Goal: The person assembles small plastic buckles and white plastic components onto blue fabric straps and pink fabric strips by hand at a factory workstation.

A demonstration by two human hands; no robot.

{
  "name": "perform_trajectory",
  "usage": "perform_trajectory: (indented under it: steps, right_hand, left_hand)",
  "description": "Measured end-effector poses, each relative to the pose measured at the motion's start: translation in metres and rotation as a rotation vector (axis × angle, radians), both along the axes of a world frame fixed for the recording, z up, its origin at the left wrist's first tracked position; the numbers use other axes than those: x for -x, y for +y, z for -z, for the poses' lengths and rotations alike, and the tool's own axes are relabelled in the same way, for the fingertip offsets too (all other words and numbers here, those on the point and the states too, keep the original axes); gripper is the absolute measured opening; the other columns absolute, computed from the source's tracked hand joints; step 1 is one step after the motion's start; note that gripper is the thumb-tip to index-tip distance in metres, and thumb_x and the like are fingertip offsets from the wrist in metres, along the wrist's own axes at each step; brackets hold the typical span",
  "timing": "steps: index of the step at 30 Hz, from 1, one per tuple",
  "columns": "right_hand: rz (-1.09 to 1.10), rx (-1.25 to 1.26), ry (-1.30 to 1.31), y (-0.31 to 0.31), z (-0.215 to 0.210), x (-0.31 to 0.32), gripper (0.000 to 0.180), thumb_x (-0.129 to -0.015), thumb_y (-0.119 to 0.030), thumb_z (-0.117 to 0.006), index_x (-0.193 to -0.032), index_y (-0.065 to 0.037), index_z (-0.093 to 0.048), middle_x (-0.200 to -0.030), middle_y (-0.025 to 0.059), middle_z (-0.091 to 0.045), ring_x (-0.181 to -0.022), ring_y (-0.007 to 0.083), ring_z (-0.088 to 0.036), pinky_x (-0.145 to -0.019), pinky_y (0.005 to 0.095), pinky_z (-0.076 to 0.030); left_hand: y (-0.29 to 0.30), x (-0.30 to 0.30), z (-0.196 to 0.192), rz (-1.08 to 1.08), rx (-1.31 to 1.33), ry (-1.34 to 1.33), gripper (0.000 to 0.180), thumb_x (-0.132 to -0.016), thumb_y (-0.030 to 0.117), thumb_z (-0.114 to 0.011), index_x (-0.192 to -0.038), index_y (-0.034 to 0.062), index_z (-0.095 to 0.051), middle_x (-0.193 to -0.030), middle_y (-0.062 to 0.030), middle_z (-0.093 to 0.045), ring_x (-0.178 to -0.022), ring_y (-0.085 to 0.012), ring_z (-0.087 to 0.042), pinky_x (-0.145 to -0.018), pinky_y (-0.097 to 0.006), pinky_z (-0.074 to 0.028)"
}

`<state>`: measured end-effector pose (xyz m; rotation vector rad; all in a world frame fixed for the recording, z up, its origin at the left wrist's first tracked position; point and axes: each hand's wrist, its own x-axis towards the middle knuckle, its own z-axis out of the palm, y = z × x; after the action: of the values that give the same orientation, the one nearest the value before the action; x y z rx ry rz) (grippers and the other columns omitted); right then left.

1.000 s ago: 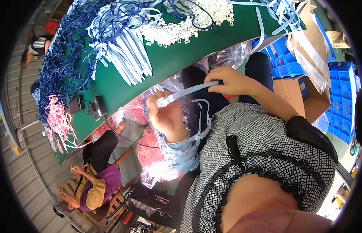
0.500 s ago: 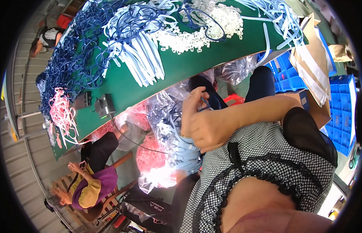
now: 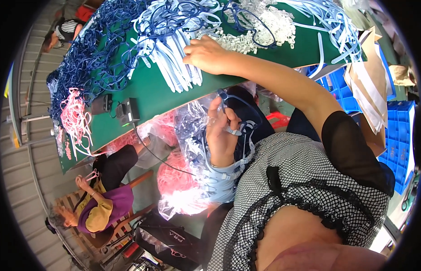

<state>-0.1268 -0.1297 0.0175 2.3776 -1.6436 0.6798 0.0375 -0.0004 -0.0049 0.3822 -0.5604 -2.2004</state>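
My left hand (image 3: 222,140) is raised in front of my lap, its fingers curled around a light blue strap (image 3: 233,131) with dark blue cord looped by the fingertips. More light blue straps (image 3: 222,180) are bunched about my left wrist and forearm. Over the green table my right hand (image 3: 208,55) has bent fingers that reach the bundle of flat light blue straps (image 3: 172,67), beside a heap of small white plastic buckles (image 3: 264,29). What its fingertips hold, if anything, is hidden.
Tangled dark blue cords (image 3: 88,58) and pink straps (image 3: 74,117) lie on the table's left, near a black box with a cable (image 3: 127,111). Clear bags of pink straps (image 3: 176,176) stand below. Blue crates (image 3: 396,140) are at right. A seated person (image 3: 106,210) works at lower left.
My right hand has left my left hand and moved up to the straps on the table. My left hand now shows its curled fingers with the strap and cord.
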Motion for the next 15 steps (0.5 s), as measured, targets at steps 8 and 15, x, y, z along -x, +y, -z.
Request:
perform_trajectory:
  steps: [8, 15]
  right_hand:
    - [-0.175, 0.019, 0.008, -0.006, 0.003, 0.015, 0.015, -0.077, -0.016, -0.048, -0.083, -0.012, -0.062, -0.082, 0.0021, -0.053, -0.089, 0.0206, -0.052, -0.076, 0.0368, -0.039]
    - [-0.325, -0.11, -0.186, 0.004, -0.008, 0.012, 0.015, -0.078, -0.014, -0.06, -0.092, -0.01, -0.061, -0.088, 0.0039, -0.057, -0.085, 0.0245, -0.055, -0.074, 0.0341, -0.044]
  left_hand:
    - [-0.004, -0.004, 0.008, -0.057, -0.035, -0.164, 0.041, -0.092, 0.022, -0.046, -0.125, 0.0004, -0.038, -0.064, -0.0043, -0.044, -0.058, -0.013, -0.04, -0.062, -0.026, -0.036]
    - [0.0, -0.005, 0.005, -0.138, 0.02, -0.214, 0.037, -0.091, 0.018, -0.047, -0.122, -0.0016, -0.04, -0.066, -0.0044, -0.045, -0.06, -0.0139, -0.042, -0.064, -0.027, -0.038]
